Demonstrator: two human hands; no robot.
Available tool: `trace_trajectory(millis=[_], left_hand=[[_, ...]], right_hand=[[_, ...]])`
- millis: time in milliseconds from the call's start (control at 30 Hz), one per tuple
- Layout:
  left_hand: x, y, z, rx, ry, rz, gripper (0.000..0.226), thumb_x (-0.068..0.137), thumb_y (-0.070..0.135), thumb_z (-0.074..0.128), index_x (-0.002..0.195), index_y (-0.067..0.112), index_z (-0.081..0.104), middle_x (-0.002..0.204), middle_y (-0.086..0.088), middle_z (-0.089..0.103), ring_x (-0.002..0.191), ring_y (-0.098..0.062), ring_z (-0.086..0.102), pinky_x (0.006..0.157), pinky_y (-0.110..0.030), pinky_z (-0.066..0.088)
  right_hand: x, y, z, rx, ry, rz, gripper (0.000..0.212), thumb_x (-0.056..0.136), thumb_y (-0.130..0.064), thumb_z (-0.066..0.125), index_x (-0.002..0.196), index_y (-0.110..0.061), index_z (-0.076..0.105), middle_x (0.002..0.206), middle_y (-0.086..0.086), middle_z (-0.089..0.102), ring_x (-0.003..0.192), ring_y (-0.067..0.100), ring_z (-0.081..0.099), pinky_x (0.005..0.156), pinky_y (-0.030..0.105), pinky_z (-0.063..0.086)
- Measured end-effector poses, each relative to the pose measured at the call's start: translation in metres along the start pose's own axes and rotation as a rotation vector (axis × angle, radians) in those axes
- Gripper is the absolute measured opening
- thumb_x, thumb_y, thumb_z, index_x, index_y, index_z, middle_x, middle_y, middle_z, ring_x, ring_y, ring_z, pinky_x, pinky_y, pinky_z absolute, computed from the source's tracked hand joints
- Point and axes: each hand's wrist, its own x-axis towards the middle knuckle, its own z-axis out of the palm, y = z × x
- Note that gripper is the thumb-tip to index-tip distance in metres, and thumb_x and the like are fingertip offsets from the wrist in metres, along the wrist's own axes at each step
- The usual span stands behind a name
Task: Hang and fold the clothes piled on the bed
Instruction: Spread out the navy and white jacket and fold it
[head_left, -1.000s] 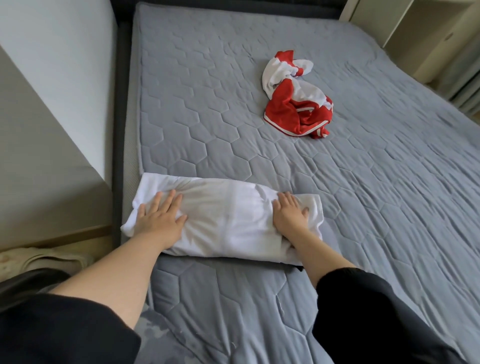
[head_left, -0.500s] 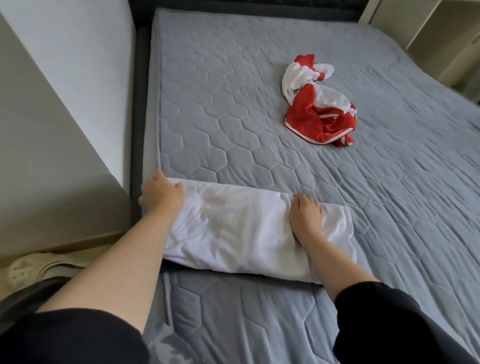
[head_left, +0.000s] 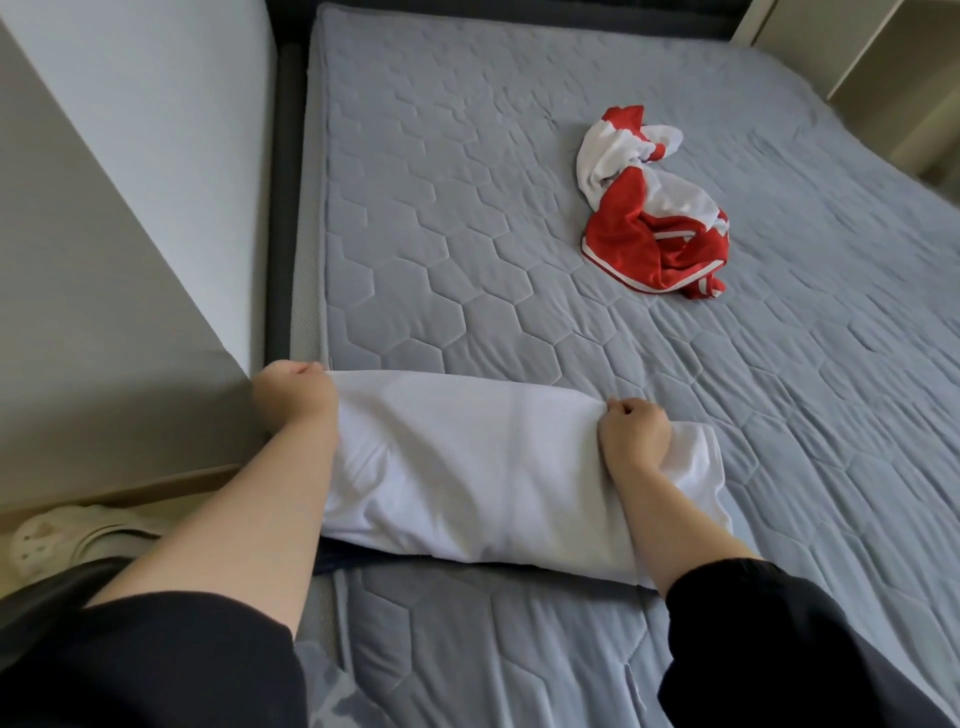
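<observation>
Head view: left hand (head_left: 293, 395) and right hand (head_left: 634, 434) both clenched on far edge of white garment (head_left: 467, 457), partly folded at near left of bed (head_left: 441, 234). Farther right, well apart, red-and-white garment (head_left: 654, 228) crumpled, not yet folded.

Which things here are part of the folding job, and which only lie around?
Job: white garment, gripped by left hand and right hand; crumpled red-and-white garment on the bed.
Lying about: pale slipper; cream shelf unit.

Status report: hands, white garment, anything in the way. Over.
Left hand and right hand grip the white garment at its far edge. Garment part-folded on bed. Red garment lies apart, not in the way.
</observation>
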Motion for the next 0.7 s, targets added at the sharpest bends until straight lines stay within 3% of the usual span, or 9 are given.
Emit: trace_trajectory(millis=[67, 133, 200, 267, 333, 400, 600, 700], left_hand=[[-0.012, 0.009, 0.001, 0.239, 0.087, 0.306, 0.022, 0.087, 0.009, 0.058, 0.107, 0.006, 0.065, 0.11, -0.021, 0.062, 0.103, -0.04, 0.054, 0.082, -0.041, 0.042], [-0.034, 0.024, 0.007, 0.294, 0.142, 0.74, 0.029, 0.084, 0.009, 0.058, 0.113, 0.005, 0.06, 0.112, -0.022, 0.058, 0.104, -0.041, 0.052, 0.084, -0.049, 0.042], [-0.064, 0.033, 0.019, 0.222, -0.026, 1.189, 0.036, 0.084, 0.013, 0.05, 0.116, 0.001, 0.061, 0.114, -0.023, 0.059, 0.104, -0.041, 0.055, 0.086, -0.049, 0.046], [-0.095, 0.02, 0.029, 0.435, -0.341, 1.383, 0.049, 0.091, 0.026, 0.039, 0.133, 0.006, 0.052, 0.138, -0.021, 0.048, 0.128, -0.037, 0.044, 0.102, -0.049, 0.037], [-0.105, -0.008, 0.036, 0.746, -0.553, 1.289, 0.056, 0.099, 0.04, 0.027, 0.152, 0.021, 0.022, 0.159, -0.006, 0.015, 0.147, -0.023, 0.011, 0.116, -0.043, 0.013], [-0.104, -0.031, 0.038, 0.85, -0.565, 1.167, 0.058, 0.1, 0.047, 0.019, 0.153, 0.028, 0.004, 0.161, 0.003, -0.003, 0.147, -0.016, -0.007, 0.118, -0.038, -0.001], [-0.082, -0.036, 0.019, 0.863, -0.434, 0.971, 0.06, 0.099, 0.052, 0.018, 0.153, 0.03, 0.002, 0.161, 0.004, -0.008, 0.146, -0.019, -0.013, 0.115, -0.047, -0.007], [-0.06, -0.029, 0.003, 0.861, -0.327, 0.816, 0.068, 0.096, 0.056, 0.029, 0.153, 0.029, 0.004, 0.161, -0.002, -0.002, 0.147, -0.024, -0.008, 0.116, -0.051, 0.001]], right_hand=[[-0.006, -0.004, -0.001, -0.048, -0.007, -0.056, 0.029, 0.094, -0.016, 0.042, 0.071, -0.01, 0.057, 0.084, 0.01, 0.059, 0.099, 0.035, 0.056, 0.082, 0.035, 0.04], [-0.014, -0.008, -0.001, -0.143, -0.008, -0.155, 0.03, 0.096, -0.016, 0.036, 0.108, -0.011, 0.062, 0.121, 0.01, 0.058, 0.124, 0.031, 0.043, 0.108, 0.04, 0.026], [-0.029, -0.014, 0.002, -0.16, 0.022, -0.29, 0.04, 0.097, -0.017, 0.036, 0.135, -0.012, 0.048, 0.146, 0.007, 0.042, 0.139, 0.025, 0.026, 0.117, 0.04, 0.007], [-0.048, -0.013, 0.006, -0.15, -0.004, -0.446, 0.044, 0.099, -0.02, 0.036, 0.142, -0.013, 0.041, 0.153, 0.006, 0.032, 0.145, 0.022, 0.018, 0.117, 0.039, -0.001], [-0.058, 0.006, 0.009, -0.269, -0.112, -0.522, 0.047, 0.1, -0.025, 0.032, 0.146, -0.017, 0.036, 0.156, 0.003, 0.027, 0.146, 0.018, 0.013, 0.117, 0.038, -0.005], [-0.055, 0.028, 0.005, -0.386, -0.182, -0.448, 0.05, 0.101, -0.03, 0.026, 0.15, -0.02, 0.026, 0.159, 0.001, 0.017, 0.147, 0.015, 0.007, 0.119, 0.039, -0.006], [-0.049, 0.012, -0.001, -0.387, -0.208, -0.197, 0.057, 0.099, -0.034, 0.019, 0.153, -0.016, 0.013, 0.161, 0.005, 0.006, 0.148, 0.02, 0.0, 0.118, 0.05, -0.004], [-0.064, -0.013, 0.0, -0.348, -0.165, -0.286, 0.057, 0.1, -0.027, 0.023, 0.153, -0.012, 0.01, 0.161, 0.005, 0.004, 0.148, 0.018, -0.003, 0.118, 0.046, -0.006]])
